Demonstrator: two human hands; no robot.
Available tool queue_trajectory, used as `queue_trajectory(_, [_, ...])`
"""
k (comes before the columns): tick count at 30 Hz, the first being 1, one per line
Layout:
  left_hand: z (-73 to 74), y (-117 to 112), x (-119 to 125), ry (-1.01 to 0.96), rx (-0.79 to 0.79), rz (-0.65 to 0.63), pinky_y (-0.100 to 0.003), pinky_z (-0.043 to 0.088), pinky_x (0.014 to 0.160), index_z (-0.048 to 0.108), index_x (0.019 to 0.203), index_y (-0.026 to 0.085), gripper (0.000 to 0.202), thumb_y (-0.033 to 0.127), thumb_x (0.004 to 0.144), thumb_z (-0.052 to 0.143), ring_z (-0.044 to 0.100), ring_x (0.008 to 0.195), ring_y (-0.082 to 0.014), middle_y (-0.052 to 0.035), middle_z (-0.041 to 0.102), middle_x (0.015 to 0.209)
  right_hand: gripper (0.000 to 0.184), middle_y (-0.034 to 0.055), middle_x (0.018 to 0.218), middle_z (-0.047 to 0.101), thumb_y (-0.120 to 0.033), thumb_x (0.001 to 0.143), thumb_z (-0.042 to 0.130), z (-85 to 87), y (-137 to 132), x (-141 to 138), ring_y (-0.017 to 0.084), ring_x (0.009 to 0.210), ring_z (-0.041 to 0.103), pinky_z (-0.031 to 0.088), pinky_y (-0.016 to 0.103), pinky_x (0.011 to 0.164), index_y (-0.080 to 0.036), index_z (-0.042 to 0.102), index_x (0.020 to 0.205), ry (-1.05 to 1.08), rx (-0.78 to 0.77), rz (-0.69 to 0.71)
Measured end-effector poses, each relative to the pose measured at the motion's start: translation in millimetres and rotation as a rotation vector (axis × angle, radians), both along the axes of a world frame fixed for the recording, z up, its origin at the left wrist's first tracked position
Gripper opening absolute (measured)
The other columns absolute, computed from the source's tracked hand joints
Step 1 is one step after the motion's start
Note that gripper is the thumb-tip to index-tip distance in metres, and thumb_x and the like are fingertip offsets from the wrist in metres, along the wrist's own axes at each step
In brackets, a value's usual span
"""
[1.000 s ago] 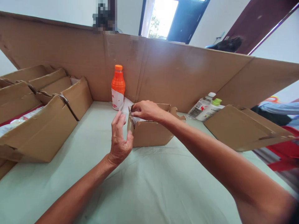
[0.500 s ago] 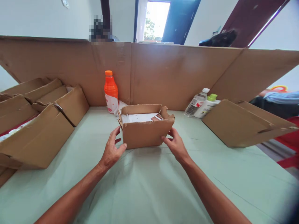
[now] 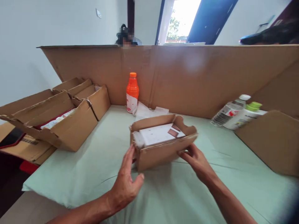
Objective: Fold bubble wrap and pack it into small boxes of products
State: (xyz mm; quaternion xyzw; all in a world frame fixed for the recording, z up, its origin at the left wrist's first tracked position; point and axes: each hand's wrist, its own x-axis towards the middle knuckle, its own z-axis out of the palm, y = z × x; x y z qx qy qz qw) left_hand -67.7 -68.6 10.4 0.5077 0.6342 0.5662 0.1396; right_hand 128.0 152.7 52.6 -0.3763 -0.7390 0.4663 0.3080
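Room: a white wall (image 3: 58, 25) rises to your left, and a blue door (image 3: 210, 21) slants beside a bright opening at the back.
Counter: pale green cloth covers the counter (image 3: 93, 174) before you, with dark crease lines around the middle.
Barrier: a brown cardboard barrier (image 3: 198, 77) spans the back edge; a person's dark hair (image 3: 122, 35) shows above it.
Left cartons: open cardboard cartons (image 3: 78, 129) stand clustered on your left, red and white contents visible in one.
Right carton: another cardboard carton (image 3: 268, 146) sits at your far right, cut by the frame.
Small box: your open-topped box (image 3: 158, 155) is at mid-counter between your hands, angled, its lower edge blurred; you cannot tell whether its base touches the cloth.
Right hand: your right hand (image 3: 198, 161) grasps the box's lower right corner, thumb on the front, fingers beneath the end.
Left hand: your left hand (image 3: 126, 183) has its fingers at the box's left end, thumb spread clear; you cannot tell whether it grips.
Bottles: a clear bottle (image 3: 227, 112) and a green-capped white bottle (image 3: 245, 119) lean near the right carton; an orange bottle (image 3: 132, 88) stands upright by the barrier.
Wrapping: whitish sheeting (image 3: 142, 110) lies beside the orange bottle.
Packet: a white packet (image 3: 156, 133) with brown patches lies inside your box.
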Motion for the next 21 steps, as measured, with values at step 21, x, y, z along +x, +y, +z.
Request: queue_trajectory(21, [-24.0,97,-183,-0.146,0.073,0.483,-0.048,0.016,0.127,0.033,0.154,0.016,0.062,0.041,0.098,0.043,0.010,0.158,-0.0278,-0.0165,0.013,0.169,0.112,0.0224,0.160,0.035,-0.050,0.071,0.075,-77.1,27,-349,0.036,0.143,0.043,0.038,0.055,0.115,-0.015,0.017,0.160,-0.127,0.409,0.430])
